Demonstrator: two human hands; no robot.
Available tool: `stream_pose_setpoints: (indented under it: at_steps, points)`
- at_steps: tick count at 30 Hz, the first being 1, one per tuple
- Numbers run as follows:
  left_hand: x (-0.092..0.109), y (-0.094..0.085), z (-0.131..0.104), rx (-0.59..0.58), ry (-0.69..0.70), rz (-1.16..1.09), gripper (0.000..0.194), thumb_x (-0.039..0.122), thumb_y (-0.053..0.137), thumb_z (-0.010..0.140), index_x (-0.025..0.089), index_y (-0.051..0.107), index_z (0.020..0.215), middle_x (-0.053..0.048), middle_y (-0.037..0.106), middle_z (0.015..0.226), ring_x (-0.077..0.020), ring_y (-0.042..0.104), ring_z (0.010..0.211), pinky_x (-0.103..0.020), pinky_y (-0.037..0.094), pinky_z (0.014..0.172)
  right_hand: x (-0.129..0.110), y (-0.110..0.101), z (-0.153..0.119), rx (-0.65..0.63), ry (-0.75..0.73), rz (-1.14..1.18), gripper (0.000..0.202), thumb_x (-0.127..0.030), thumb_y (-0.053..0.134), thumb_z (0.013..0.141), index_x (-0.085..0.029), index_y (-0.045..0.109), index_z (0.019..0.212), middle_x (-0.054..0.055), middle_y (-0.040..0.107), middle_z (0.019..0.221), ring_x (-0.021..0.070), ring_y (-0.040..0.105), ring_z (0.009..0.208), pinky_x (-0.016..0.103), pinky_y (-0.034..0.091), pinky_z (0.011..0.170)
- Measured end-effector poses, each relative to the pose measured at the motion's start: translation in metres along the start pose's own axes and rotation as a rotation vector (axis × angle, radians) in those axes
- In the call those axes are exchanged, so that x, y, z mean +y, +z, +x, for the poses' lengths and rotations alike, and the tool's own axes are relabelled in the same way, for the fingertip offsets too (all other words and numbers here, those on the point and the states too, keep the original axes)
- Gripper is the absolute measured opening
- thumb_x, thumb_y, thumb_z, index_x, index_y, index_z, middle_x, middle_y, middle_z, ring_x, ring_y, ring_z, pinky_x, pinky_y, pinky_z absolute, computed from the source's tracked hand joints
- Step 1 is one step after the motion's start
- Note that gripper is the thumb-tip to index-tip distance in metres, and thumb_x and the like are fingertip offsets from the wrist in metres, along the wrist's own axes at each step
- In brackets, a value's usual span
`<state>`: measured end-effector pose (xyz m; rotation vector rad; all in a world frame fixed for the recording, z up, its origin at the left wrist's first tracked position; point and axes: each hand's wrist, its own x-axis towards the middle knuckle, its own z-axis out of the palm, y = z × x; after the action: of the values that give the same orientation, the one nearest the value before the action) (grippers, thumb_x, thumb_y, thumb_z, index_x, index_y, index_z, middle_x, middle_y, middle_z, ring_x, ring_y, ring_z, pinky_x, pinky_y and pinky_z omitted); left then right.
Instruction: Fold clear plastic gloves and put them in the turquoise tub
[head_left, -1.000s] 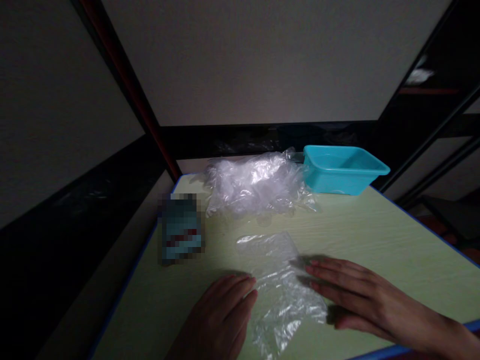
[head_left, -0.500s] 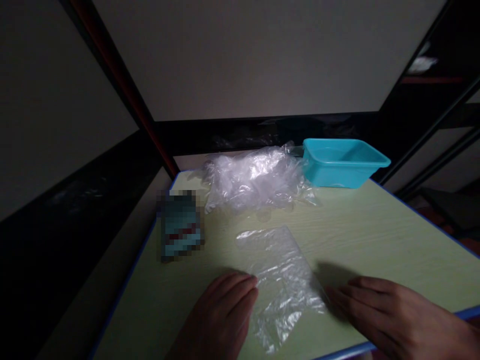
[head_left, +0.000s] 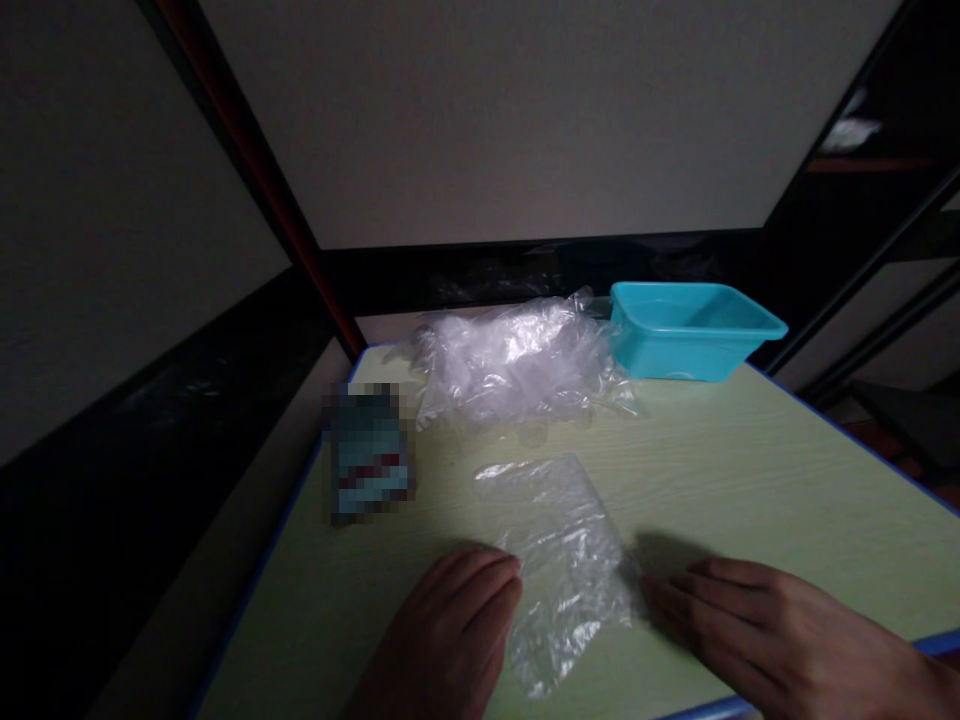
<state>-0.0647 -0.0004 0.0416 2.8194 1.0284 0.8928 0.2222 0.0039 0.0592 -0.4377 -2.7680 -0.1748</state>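
A clear plastic bag (head_left: pixel 562 560) lies crinkled and spread on the pale wooden table. At its left edge is my left hand (head_left: pixel 457 630), fingers pressed together and curled down, the fingertips by the plastic. On the other side my right hand (head_left: pixel 772 630) has its fingertips at the bag's right edge, with fingers held together. What either hand pinches, if anything, is hidden under the fingers.
A heap of clear plastic bags (head_left: pixel 517 360) sits at the back of the table (head_left: pixel 795 490). Right of it stands a turquoise bin (head_left: pixel 675 350). A blurred-out dark item (head_left: pixel 371 455) lies near the left edge. Panels rise behind.
My right hand has shifted slightly left, and the bag's right edge has moved in with it. The whole view has shifted a little.
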Motion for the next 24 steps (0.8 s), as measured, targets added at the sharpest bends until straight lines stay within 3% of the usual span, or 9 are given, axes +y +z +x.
stream_pose_setpoints:
  at_steps: [7,15,24]
  points:
    - [0.001,-0.001,0.003,-0.015,-0.024,0.001,0.029,0.007,0.037,0.083,0.015,0.06,0.1,-0.005,0.069,0.093,-0.0164,0.064,0.089,-0.028,0.052,0.084,0.004,0.001,0.002,-0.024,0.013,-0.088,0.045,-0.008,0.02,0.094,-0.006,0.065,0.089,0.016,0.069,0.097,0.0194,0.067,0.079,0.028,0.057,0.07]
    - [0.001,-0.001,0.004,-0.013,-0.035,-0.03,0.03,0.006,0.036,0.083,0.016,0.06,0.099,-0.004,0.069,0.092,-0.0165,0.064,0.088,-0.028,0.053,0.083,0.012,0.008,0.003,0.012,-0.058,-0.106,0.041,-0.009,0.025,0.093,-0.011,0.066,0.088,0.011,0.071,0.088,0.0159,0.065,0.068,0.028,0.054,0.055]
    - [0.001,-0.001,0.0,-0.006,-0.054,-0.029,0.03,0.007,0.038,0.083,0.017,0.061,0.1,-0.004,0.069,0.095,-0.0154,0.064,0.09,-0.027,0.051,0.086,0.033,0.016,0.012,-0.021,-0.081,-0.124,0.037,-0.012,0.028,0.094,-0.006,0.062,0.105,0.013,0.066,0.109,0.02,0.06,0.102,0.029,0.054,0.077]
